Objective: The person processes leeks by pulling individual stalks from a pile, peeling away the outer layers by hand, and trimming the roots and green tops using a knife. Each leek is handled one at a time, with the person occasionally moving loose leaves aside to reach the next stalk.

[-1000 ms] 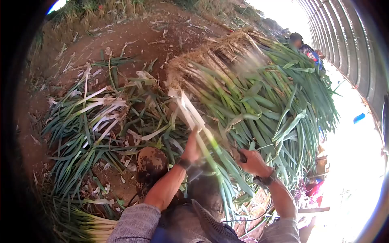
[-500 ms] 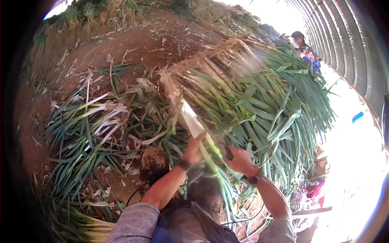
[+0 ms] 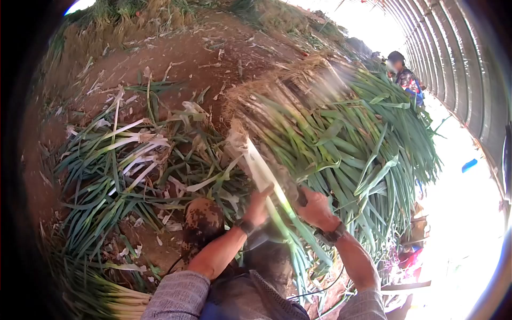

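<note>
My left hand [image 3: 257, 207] is closed around a long green onion [image 3: 258, 165]. Its white shaft points away from me, the shaggy root end [image 3: 237, 137] is uppermost, and the green leaves trail down between my forearms. Close to the onion's right side is my right hand [image 3: 318, 209], its fingers curled. A small dark thing [image 3: 302, 199] shows at these fingers, too blurred to name. Right beyond that hand lies a large heap of unpeeled green onions [image 3: 346, 138], roots toward the top and leaves toward the lower right.
On the left, onions with bare white shafts [image 3: 141, 154] lie on the soil amid loose leaves. More onions [image 3: 120, 298] lie at the lower left. My muddy knee [image 3: 204, 220] is beside my left forearm. Another person [image 3: 408, 80] is behind the heap, near the ribbed tunnel wall [image 3: 458, 69].
The onion's root end has shifted slightly down and right, and a green leaf has separated toward my right hand. Both hands stay nearly in place; the view has tilted a little.
</note>
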Tool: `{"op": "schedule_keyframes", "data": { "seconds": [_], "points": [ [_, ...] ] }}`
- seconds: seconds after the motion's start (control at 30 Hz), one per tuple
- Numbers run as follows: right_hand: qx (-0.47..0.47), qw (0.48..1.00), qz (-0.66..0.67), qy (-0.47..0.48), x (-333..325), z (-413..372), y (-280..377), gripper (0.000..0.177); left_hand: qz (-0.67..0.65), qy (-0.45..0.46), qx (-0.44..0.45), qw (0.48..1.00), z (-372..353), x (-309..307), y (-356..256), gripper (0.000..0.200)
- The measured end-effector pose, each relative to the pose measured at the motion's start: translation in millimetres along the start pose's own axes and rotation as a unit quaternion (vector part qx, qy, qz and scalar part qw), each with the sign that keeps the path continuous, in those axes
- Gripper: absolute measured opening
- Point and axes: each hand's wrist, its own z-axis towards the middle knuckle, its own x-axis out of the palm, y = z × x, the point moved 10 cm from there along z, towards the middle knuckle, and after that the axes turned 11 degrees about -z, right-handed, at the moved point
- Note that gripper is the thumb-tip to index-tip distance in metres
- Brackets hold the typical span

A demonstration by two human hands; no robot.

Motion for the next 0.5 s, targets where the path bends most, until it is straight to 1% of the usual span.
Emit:
{"op": "schedule_keyframes", "data": {
  "seconds": [0.03,0.1,0.13,0.2,0.23,0.3,0.33,0.37,0.4,0.43,0.47,0.5],
  "points": [
    [0.000,1.000,-0.001,0.001,-1,2,0,0.032,-0.001,-0.001,-0.001,1.000,2,-4,1,0.039],
    [-0.016,0.996,-0.055,0.067,6,5,0,0.032,-0.006,0.011,-0.005,1.000,4,-3,1,0.038],
    [-0.015,0.996,-0.056,0.066,4,4,-1,0.032,-0.006,0.013,-0.006,1.000,3,-1,-1,0.038],
    [-0.045,0.997,-0.042,0.046,-5,4,6,0.030,-0.035,0.054,-0.012,0.998,-1,9,-7,0.039],
    [-0.047,0.997,-0.043,0.048,-9,4,6,0.030,-0.037,0.053,-0.012,0.998,0,7,-10,0.039],
    [0.031,0.993,0.088,0.074,-13,4,-6,0.031,-0.036,0.087,-0.038,0.995,3,10,-9,0.043],
    [0.032,0.993,0.089,0.073,-12,5,-11,0.031,-0.046,0.109,-0.055,0.992,5,10,-7,0.042],
    [0.010,0.996,0.047,0.079,-8,7,-14,0.031,-0.044,0.111,-0.056,0.991,7,7,-8,0.042],
    [-0.011,0.996,0.005,0.084,-6,8,-14,0.031,-0.095,0.112,-0.089,0.985,6,8,-5,0.040],
    [-0.009,0.997,0.004,0.081,-7,10,-17,0.031,-0.145,0.112,-0.122,0.975,6,12,-1,0.038],
    [-0.015,0.996,-0.016,0.088,-5,11,-19,0.034,-0.121,0.102,-0.099,0.982,7,11,-2,0.040],
    [-0.021,0.995,-0.035,0.096,-6,11,-16,0.037,-0.121,0.104,-0.101,0.982,6,14,-2,0.040]
  ]
}}
